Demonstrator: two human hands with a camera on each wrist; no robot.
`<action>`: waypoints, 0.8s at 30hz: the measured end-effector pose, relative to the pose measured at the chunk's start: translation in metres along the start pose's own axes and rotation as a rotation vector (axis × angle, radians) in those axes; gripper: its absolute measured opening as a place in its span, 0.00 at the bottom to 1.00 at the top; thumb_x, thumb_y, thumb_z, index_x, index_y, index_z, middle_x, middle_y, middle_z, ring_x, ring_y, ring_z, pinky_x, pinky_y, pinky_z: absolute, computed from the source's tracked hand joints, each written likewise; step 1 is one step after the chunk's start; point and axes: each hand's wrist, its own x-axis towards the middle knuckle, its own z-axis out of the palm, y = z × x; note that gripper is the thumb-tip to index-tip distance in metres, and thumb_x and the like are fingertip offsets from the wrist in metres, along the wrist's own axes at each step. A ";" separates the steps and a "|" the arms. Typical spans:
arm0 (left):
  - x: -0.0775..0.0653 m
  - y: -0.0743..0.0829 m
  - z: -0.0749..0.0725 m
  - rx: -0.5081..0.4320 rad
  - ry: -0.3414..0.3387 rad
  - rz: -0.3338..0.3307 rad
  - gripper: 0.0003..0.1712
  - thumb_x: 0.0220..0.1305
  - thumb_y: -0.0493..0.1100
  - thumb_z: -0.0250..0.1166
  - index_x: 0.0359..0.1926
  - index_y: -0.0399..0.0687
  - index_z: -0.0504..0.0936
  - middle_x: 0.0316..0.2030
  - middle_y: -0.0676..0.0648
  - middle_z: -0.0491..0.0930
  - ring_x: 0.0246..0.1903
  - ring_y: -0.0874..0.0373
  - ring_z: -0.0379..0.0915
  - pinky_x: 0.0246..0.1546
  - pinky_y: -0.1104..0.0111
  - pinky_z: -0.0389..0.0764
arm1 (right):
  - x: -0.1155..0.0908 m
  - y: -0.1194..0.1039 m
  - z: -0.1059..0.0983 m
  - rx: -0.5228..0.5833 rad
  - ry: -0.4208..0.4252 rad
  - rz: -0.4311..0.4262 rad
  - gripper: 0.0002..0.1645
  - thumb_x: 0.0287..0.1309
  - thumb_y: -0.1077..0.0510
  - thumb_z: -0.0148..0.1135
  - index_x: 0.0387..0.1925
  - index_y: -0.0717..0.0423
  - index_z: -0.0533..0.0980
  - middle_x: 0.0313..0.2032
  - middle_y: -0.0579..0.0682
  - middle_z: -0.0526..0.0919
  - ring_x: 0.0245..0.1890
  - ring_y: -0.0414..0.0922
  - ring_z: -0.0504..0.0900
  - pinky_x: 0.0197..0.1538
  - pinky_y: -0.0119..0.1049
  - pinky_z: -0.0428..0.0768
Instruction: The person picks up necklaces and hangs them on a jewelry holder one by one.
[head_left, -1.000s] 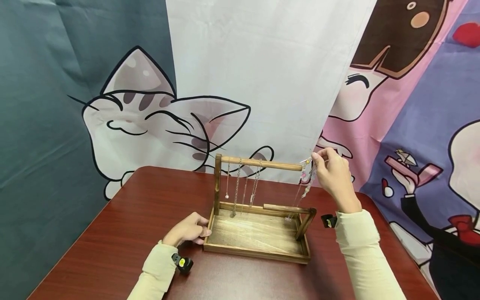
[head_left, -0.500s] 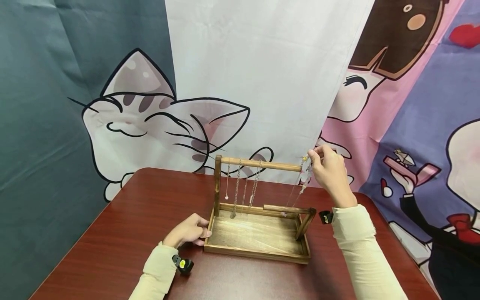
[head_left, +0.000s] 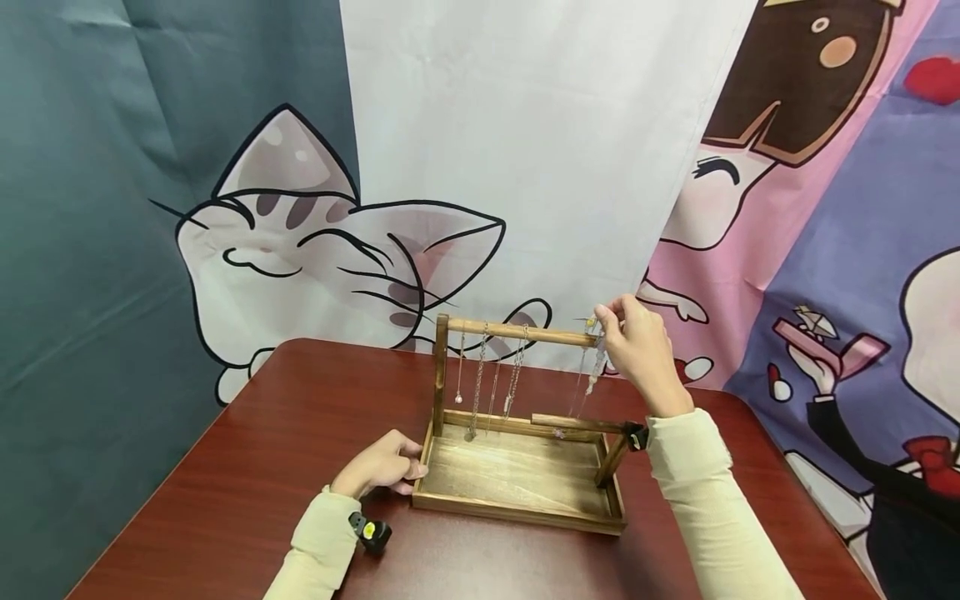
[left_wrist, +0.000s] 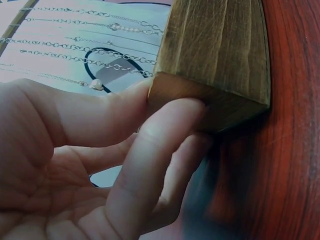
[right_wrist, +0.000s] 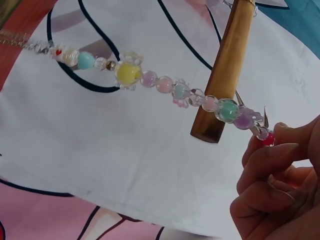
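Observation:
A wooden jewelry stand [head_left: 517, 523] with a shallow tray base rests on the table. My left hand [head_left: 382, 462] holds the tray's left end; in the left wrist view, thumb and fingers grip the wooden edge [left_wrist: 210, 95]. At the free right end of the upper rod [head_left: 555, 335], my right hand [head_left: 641, 350] pinches a beaded necklace [head_left: 592, 379]. Pastel beads [right_wrist: 165, 85] run across the rod's end in the right wrist view, where a red bead [right_wrist: 268, 139] lies at the fingertips. Whether the necklace touches the rod, I cannot tell.
Several chain necklaces [head_left: 514, 379] hang from the upper rod's left half, one with a pearl pendant [head_left: 458, 399]. A shorter lower rod [head_left: 573, 422] extends from the right post [head_left: 611, 462]. A printed cloth [head_left: 525, 150] hangs behind the reddish-brown table [head_left: 300, 417].
My right hand has moved left with the beaded necklace, bringing it to the end of the upper rod. The left hand keeps its hold on the stand.

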 end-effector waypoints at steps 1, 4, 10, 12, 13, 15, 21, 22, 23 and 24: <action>0.000 -0.001 0.000 -0.002 0.001 0.000 0.28 0.55 0.31 0.63 0.53 0.16 0.65 0.35 0.40 0.80 0.29 0.54 0.79 0.26 0.66 0.82 | 0.000 -0.001 0.001 0.003 -0.005 0.000 0.17 0.64 0.45 0.49 0.33 0.54 0.72 0.28 0.51 0.79 0.27 0.50 0.74 0.30 0.47 0.71; 0.000 -0.001 0.001 -0.005 0.001 0.005 0.28 0.55 0.30 0.62 0.53 0.16 0.65 0.34 0.41 0.80 0.28 0.55 0.78 0.26 0.66 0.82 | 0.000 -0.005 0.005 0.008 -0.014 -0.005 0.17 0.64 0.44 0.49 0.34 0.54 0.72 0.29 0.50 0.80 0.26 0.49 0.74 0.30 0.47 0.71; 0.000 0.000 0.000 -0.002 -0.005 0.003 0.27 0.56 0.31 0.62 0.53 0.16 0.65 0.35 0.40 0.80 0.28 0.55 0.79 0.26 0.65 0.82 | -0.001 -0.014 0.012 0.006 -0.017 -0.019 0.17 0.64 0.43 0.48 0.33 0.52 0.72 0.27 0.48 0.80 0.27 0.49 0.75 0.29 0.48 0.71; 0.000 0.000 0.000 0.004 -0.005 0.007 0.27 0.55 0.30 0.62 0.53 0.16 0.66 0.34 0.40 0.80 0.28 0.55 0.78 0.25 0.66 0.82 | -0.001 -0.017 0.014 0.004 -0.017 -0.023 0.16 0.64 0.44 0.49 0.33 0.52 0.72 0.26 0.48 0.79 0.27 0.49 0.75 0.29 0.48 0.71; -0.001 0.000 0.001 0.006 -0.005 0.008 0.27 0.55 0.30 0.62 0.53 0.16 0.66 0.33 0.40 0.80 0.28 0.55 0.78 0.25 0.66 0.82 | -0.001 -0.019 0.015 0.004 -0.017 -0.027 0.15 0.64 0.45 0.50 0.32 0.52 0.72 0.26 0.48 0.79 0.27 0.49 0.75 0.29 0.48 0.71; 0.000 0.000 0.001 0.006 -0.003 0.010 0.27 0.55 0.30 0.62 0.53 0.17 0.66 0.33 0.41 0.80 0.28 0.56 0.78 0.25 0.66 0.82 | -0.001 -0.022 0.017 0.006 -0.022 -0.028 0.15 0.64 0.45 0.50 0.32 0.52 0.72 0.26 0.48 0.79 0.28 0.49 0.75 0.30 0.49 0.72; 0.001 -0.001 0.001 -0.001 -0.004 0.012 0.26 0.56 0.30 0.62 0.53 0.16 0.66 0.33 0.41 0.79 0.27 0.56 0.78 0.25 0.66 0.82 | -0.001 -0.029 0.023 0.018 -0.024 -0.054 0.14 0.63 0.46 0.52 0.31 0.51 0.72 0.24 0.47 0.79 0.27 0.48 0.75 0.29 0.47 0.72; 0.001 -0.001 0.001 -0.002 -0.006 0.013 0.26 0.56 0.30 0.62 0.53 0.16 0.66 0.33 0.41 0.79 0.26 0.57 0.78 0.25 0.67 0.82 | -0.002 -0.030 0.024 0.023 -0.023 -0.060 0.14 0.63 0.46 0.52 0.31 0.51 0.72 0.23 0.46 0.79 0.25 0.47 0.75 0.28 0.46 0.72; 0.001 -0.002 0.001 -0.003 -0.011 0.016 0.26 0.56 0.30 0.61 0.53 0.16 0.66 0.32 0.40 0.79 0.26 0.57 0.78 0.25 0.67 0.82 | -0.002 -0.031 0.025 0.031 -0.020 -0.068 0.13 0.63 0.46 0.53 0.31 0.51 0.72 0.22 0.46 0.79 0.24 0.46 0.76 0.27 0.45 0.72; 0.002 -0.002 0.001 -0.004 -0.016 0.016 0.26 0.56 0.30 0.61 0.53 0.16 0.66 0.32 0.40 0.79 0.26 0.57 0.77 0.24 0.67 0.82 | -0.002 -0.032 0.026 0.039 -0.018 -0.079 0.13 0.63 0.47 0.53 0.30 0.52 0.72 0.21 0.46 0.79 0.23 0.45 0.76 0.26 0.44 0.72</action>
